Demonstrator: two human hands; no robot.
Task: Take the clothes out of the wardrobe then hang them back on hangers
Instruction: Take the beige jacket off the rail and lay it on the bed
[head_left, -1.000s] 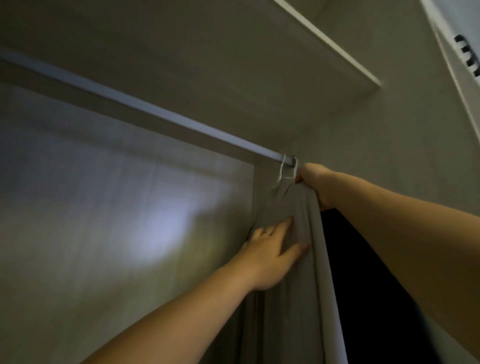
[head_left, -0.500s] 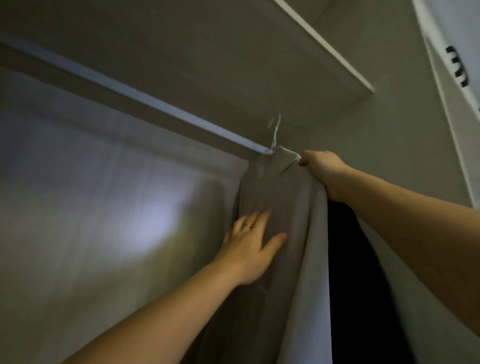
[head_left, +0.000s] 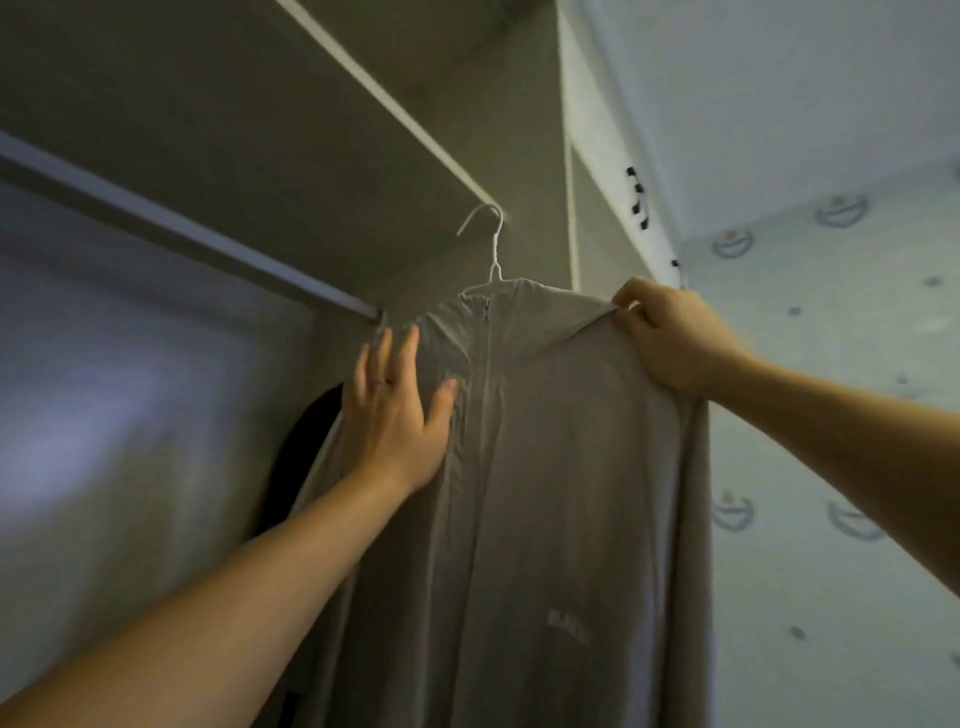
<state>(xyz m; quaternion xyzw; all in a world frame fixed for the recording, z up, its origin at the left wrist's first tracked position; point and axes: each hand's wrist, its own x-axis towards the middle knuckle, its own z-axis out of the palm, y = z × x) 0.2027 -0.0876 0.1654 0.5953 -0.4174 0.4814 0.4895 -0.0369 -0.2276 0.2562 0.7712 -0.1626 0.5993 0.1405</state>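
The right grip (head_left: 670, 332) pinched the shoulder of a beige zip jacket (head_left: 561, 467); the left grip (head_left: 395, 415) lay flat, fingers straight, on its front; its white hanger (head_left: 494, 254) stood clear of the wardrobe rail (head_left: 182, 229), to the right.

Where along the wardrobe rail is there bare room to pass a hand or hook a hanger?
The rail is bare from the left frame edge almost to its right end. Crowded there: dark garment, left hand and grey garment bunch beneath it.
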